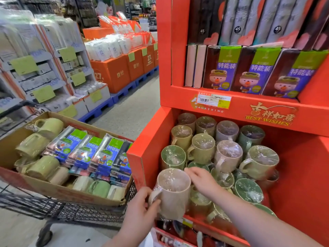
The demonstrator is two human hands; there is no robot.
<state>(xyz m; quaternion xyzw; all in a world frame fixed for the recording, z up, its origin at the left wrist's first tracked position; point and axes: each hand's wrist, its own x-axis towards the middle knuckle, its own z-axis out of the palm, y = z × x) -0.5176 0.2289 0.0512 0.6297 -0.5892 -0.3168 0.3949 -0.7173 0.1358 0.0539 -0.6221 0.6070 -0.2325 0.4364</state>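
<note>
Observer: Beige mug (173, 193), film-wrapped, is seen at the front left corner of the lower bin in the red display stand (147, 157). How is it held?

Recorder: It is gripped by the left hand (140, 205). Fingers are curled at the handle and the thumb is pressed to the mug's wall. The mug is held roughly upright, mouth toward the camera.

Observer: Right hand (202, 180)?

Recorder: Nothing is grasped by it. Its fingers are loosely spread and laid just behind the beige mug's rim, over a green mug (197, 165). Contact with the rim cannot be told.

Observer: What is noted around it?

Recorder: Wrapped mugs (229, 154) in green, tan and pinkish tones are stacked in the same bin. Purple-and-green boxes (252, 72) are stood on the shelf above. To the left, a cardboard box (53, 193) is carried in a shopping cart (53, 207). It is filled with green and cream mugs and with flat packs (105, 154) bearing the same print as the boxes.
</note>
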